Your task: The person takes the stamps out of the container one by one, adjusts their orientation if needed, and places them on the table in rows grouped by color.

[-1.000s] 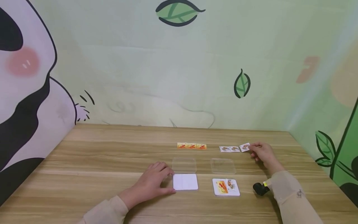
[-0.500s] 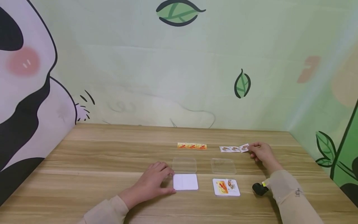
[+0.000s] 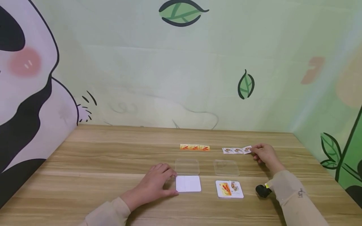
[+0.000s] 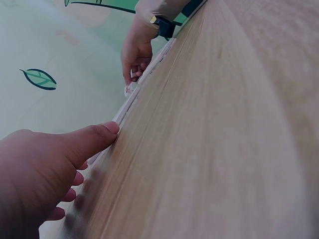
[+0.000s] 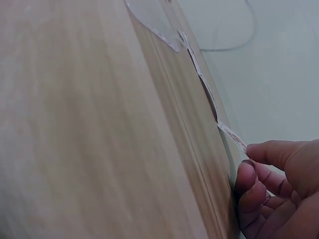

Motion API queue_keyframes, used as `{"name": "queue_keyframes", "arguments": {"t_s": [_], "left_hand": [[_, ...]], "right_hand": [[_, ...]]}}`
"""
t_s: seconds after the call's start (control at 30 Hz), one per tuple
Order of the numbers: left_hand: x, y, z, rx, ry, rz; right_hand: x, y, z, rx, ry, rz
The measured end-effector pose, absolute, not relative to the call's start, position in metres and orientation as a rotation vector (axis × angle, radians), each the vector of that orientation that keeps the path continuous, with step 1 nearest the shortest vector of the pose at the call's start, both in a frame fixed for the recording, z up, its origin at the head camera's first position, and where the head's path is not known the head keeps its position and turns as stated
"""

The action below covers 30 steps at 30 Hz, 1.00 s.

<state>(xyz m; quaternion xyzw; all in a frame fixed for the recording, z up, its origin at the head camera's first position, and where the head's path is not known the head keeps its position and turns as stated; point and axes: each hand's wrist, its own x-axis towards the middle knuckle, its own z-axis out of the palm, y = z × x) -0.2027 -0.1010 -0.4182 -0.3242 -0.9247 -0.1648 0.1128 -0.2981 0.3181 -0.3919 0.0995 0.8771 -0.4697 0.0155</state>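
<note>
My right hand pinches the right end of a small white picture card between thumb and fingers. It meets the end of two matching cards, making a row at the back right. The right wrist view shows the pinched card tilted up from the table, its inner end against its neighbour. My left hand rests on the table, thumb and fingertips at the left edge of a blank white rectangular stack. To its right lies a similar white stack with one orange and one white picture on top.
Two clear plastic lids lie behind the white stacks. Several yellow-orange picture cards form a row farther back. A black device is strapped at the right sleeve. The printed wall rises behind the wooden table.
My right hand has shifted the pinched card slightly left, closing the gap to the two matching cards. The left hand stays where it was.
</note>
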Motion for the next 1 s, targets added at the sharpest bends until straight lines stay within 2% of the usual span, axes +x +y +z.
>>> {"name": "queue_keyframes", "arguments": {"t_s": [0.43, 1.0], "left_hand": [[-0.203, -0.100, -0.418, -0.949, -2.714, -0.480], [-0.202, -0.100, -0.418, -0.947, -2.720, -0.482]], "right_hand": [[-0.300, 0.318, -0.388, 0.402, 2.821, -1.272], [-0.293, 0.315, -0.382, 0.396, 2.874, -1.144]]}}
